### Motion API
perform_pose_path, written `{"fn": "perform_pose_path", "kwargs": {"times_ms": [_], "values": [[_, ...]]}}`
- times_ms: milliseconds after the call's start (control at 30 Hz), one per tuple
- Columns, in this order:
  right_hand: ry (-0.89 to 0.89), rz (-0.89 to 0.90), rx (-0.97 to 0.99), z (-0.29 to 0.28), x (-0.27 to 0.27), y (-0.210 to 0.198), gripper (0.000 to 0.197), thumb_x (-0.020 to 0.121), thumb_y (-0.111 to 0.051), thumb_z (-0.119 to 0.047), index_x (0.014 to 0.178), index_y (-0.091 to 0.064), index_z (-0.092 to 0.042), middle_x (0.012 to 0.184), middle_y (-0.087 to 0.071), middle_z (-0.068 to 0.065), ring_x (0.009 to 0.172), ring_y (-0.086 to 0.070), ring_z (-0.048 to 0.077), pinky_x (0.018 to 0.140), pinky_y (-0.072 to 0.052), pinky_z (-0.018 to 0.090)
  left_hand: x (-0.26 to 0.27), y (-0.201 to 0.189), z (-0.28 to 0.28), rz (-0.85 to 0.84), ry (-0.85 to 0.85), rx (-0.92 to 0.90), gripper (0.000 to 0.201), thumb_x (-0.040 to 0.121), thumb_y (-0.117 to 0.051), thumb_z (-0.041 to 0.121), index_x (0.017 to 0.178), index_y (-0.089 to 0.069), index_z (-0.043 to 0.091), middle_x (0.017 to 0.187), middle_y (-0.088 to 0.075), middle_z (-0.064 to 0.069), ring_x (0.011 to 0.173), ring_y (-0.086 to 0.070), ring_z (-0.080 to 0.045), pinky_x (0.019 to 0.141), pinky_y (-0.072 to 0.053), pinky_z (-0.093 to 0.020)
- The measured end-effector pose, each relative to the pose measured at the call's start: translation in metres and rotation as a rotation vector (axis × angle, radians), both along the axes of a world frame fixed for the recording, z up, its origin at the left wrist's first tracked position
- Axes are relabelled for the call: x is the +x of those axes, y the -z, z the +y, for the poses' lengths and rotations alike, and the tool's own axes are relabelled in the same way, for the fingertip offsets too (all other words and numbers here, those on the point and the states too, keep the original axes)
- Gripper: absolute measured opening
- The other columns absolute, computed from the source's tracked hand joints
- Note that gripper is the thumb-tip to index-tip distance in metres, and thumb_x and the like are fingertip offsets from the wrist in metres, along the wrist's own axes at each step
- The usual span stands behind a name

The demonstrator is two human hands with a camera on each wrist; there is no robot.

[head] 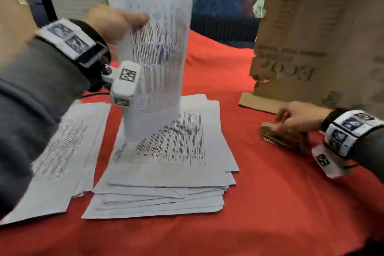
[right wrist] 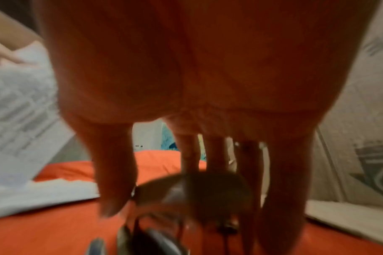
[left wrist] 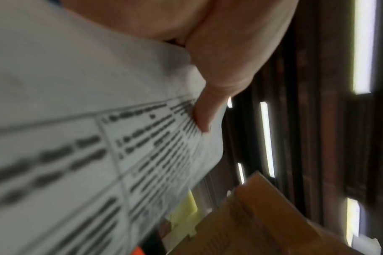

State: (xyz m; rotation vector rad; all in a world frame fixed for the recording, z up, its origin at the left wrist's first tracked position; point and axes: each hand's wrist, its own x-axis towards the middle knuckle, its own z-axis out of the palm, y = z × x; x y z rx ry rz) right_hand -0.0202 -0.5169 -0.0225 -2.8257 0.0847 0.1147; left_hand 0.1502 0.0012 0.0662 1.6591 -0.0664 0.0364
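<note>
A printed sheet (head: 158, 48) stands upright over the main paper stack (head: 170, 162), its lower edge reaching down to the top page. You pinch its left edge between the thumb and fingers of your left hand (head: 112, 23). Well to the right on the red cloth (head: 270, 203), your right hand (head: 299, 116) curls thumb and fingers around a stapler (head: 278, 133), near a cardboard box (head: 322, 27). A second paper pile (head: 62, 151) lies beneath your left sleeve.

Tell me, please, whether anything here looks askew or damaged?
The middle paper stack on the red cloth is untidy: its sheets lie fanned out, corners not lined up. The cardboard box behind the right hand has a torn, ragged lower edge.
</note>
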Motion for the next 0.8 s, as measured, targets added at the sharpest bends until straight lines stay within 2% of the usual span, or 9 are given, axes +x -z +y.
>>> {"fn": "perform_pose_path", "kwargs": {"times_ms": [33,100,167,267,333,400,500,600,800], "values": [[-0.041,0.089,-0.17,0.002,0.0,0.005,0.028,0.083,-0.08,-0.049,0.09,-0.068,-0.024,0.091,-0.071,-0.003,0.081,-0.065,0.015,0.069,-0.052,0.029,-0.029,-0.007,-0.016,-0.028,0.009,-0.011,0.068,0.073,-0.09,0.051,0.132,-0.071,0.024,0.131,-0.072,-0.006,0.119,-0.07,-0.035,0.097,-0.052,-0.068],[-0.055,0.146,-0.323,0.003,0.0,0.01,0.035,0.085,-0.076,-0.051,0.076,-0.061,-0.021,0.079,-0.066,-0.004,0.068,-0.059,0.01,0.053,-0.04,0.025,-0.132,-0.029,-0.084,-0.022,0.096,0.09,0.023,0.087,-0.08,0.021,0.106,-0.08,0.008,0.107,-0.08,-0.005,0.096,-0.078,-0.023,0.084,-0.063,-0.042],[-0.07,0.09,-0.173,0.003,0.002,0.004,0.03,0.09,-0.074,-0.039,0.074,-0.063,-0.016,0.076,-0.068,0.006,0.061,-0.06,0.016,0.047,-0.04,0.024,-0.174,-0.026,-0.124,-0.13,0.096,0.236,0.013,0.087,-0.081,0.014,0.095,-0.078,0.005,0.079,-0.08,0.004,0.07,-0.076,-0.009,0.067,-0.059,-0.021],[0.045,-0.103,0.702,0.012,-0.003,-0.026,0.016,0.095,-0.066,-0.011,0.088,-0.068,0.003,0.078,-0.072,0.023,0.053,-0.066,0.023,0.045,-0.05,0.025,-0.176,-0.001,-0.138,-0.121,0.198,0.312,0.034,0.076,-0.09,0.023,0.102,-0.08,0.004,0.099,-0.081,-0.005,0.095,-0.077,-0.023,0.1,-0.059,-0.042],[0.085,-0.217,1.164,0.029,-0.012,-0.06,0.013,0.095,-0.059,-0.01,0.086,-0.064,-0.002,0.072,-0.065,0.015,0.05,-0.064,0.02,0.048,-0.052,0.026,-0.172,0.01,-0.142,-0.136,0.192,0.321,0.028,0.08,-0.088,0.025,0.101,-0.082,0.008,0.101,-0.081,-0.006,0.098,-0.077,-0.026,0.103,-0.056,-0.049],[0.015,-0.299,1.415,0.053,-0.014,-0.1,0.018,0.094,-0.056,-0.021,0.078,-0.061,-0.015,0.068,-0.06,0.004,0.054,-0.059,0.017,0.058,-0.049,0.028,-0.174,0.019,-0.15,-0.135,0.223,0.269,0.026,0.083,-0.086,0.023,0.104,-0.082,0.007,0.101,-0.081,-0.009,0.099,-0.077,-0.03,0.102,-0.056,-0.051],[-0.064,-0.55,1.563,0.101,-0.011,-0.147,0.013,0.087,-0.066,-0.026,0.076,-0.066,-0.019,0.068,-0.062,0.002,0.06,-0.059,0.017,0.062,-0.048,0.031,-0.179,0.025,-0.164,-0.172,0.262,0.207,0.034,0.079,-0.088,0.023,0.106,-0.08,0.004,0.106,-0.08,-0.014,0.104,-0.076,-0.035,0.103,-0.055,-0.055],[-0.071,-0.801,1.557,0.151,-0.004,-0.164,0.007,0.088,-0.067,-0.013,0.089,-0.061,-0.01,0.065,-0.059,0.007,0.054,-0.057,0.021,0.056,-0.049,0.035,-0.187,0.029,-0.172,-0.167,0.294,0.172,0.052,0.067,-0.091,0.039,0.106,-0.081,0.006,0.108,-0.079,-0.017,0.107,-0.074,-0.039,0.103,-0.054,-0.059],[-0.068,-0.835,1.548,0.194,-0.001,-0.162,0.012,0.089,-0.063,-0.006,0.093,-0.052,-0.009,0.071,-0.062,0.015,0.058,-0.061,0.026,0.056,-0.054,0.036,-0.204,0.032,-0.177,-0.168,0.288,0.096,0.004,0.088,-0.077,0.006,0.091,-0.079,0.006,0.086,-0.08,-0.01,0.08,-0.077,-0.025,0.085,-0.062,-0.044]]}}
